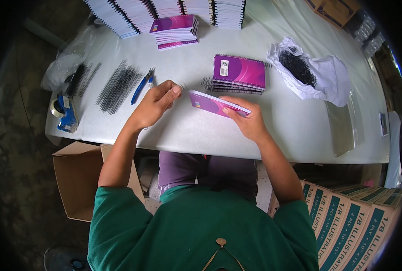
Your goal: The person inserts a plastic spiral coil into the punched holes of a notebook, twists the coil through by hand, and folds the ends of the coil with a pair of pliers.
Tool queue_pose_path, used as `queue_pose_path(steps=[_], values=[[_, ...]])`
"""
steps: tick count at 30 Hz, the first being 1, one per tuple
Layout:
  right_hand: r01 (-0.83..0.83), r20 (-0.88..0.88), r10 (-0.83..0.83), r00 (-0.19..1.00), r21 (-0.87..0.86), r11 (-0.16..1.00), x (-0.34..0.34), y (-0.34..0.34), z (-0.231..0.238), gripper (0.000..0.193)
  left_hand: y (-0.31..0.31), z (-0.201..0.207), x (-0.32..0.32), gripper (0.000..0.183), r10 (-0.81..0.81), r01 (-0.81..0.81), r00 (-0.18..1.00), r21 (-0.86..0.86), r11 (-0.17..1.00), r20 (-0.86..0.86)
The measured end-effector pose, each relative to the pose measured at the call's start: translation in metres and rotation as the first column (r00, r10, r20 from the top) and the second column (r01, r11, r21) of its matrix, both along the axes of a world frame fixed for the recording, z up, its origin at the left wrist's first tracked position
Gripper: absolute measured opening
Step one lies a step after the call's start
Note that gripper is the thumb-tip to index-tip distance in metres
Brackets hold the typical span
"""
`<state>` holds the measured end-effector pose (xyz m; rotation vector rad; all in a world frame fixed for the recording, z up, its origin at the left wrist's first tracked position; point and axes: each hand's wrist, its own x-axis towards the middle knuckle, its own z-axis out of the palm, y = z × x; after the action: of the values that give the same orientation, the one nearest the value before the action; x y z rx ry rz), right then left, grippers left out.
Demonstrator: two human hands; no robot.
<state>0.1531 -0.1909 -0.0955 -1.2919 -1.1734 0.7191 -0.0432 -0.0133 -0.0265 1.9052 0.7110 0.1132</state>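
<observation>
My left hand (158, 104) is closed in a pinch, and the end of a thin dark wire coil (184, 86) pokes out past the fingertips; the fist hides the rest. A purple notebook (204, 103) is gripped by my right hand (250, 119), its punched edge turned up toward the left hand. The coil and the notebook are apart. Just beyond lies a stack of purple spiral notebooks (244, 72) with loose coils sticking out at its sides. Left of my left hand are blue-handled pliers (140, 91) and a spread of black binding coils (116, 90).
Thick spiral-bound stacks (228, 13) and a purple notebook pile (176, 29) stand at the back. White wrapping (336, 77) holds black coils (296, 67) at right. A tape dispenser (67, 115) sits at the left edge. Cartons (81, 180) flank me below the white table (187, 135).
</observation>
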Motion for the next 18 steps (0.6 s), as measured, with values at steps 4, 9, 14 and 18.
queue_pose_path(steps=[4, 9, 14, 18], values=[[0.014, 0.046, -0.017, 0.999, 0.065, 0.998, -0.002, 0.001, 0.006, 0.030, -0.028, 0.001, 0.005, 0.044, -0.174, 0.172, 0.985, 0.090, 0.981, 0.011], [-0.011, -0.041, 0.012, 0.999, 0.027, 1.000, -0.003, 0.000, 0.001, 0.029, -0.014, 0.003, 0.002, 0.039, -0.112, 0.122, 0.991, 0.140, 0.983, -0.075], [-0.034, -0.029, 0.034, 0.999, 0.017, 0.999, -0.003, 0.000, 0.003, 0.028, -0.008, 0.000, 0.006, 0.043, -0.081, 0.078, 0.995, 0.066, 0.995, 0.052], [-0.049, -0.006, 0.049, 0.999, 0.038, 0.998, -0.003, -0.001, 0.005, 0.028, -0.002, 0.007, 0.011, 0.044, 0.010, -0.013, 1.000, -0.117, 0.993, -0.028]])
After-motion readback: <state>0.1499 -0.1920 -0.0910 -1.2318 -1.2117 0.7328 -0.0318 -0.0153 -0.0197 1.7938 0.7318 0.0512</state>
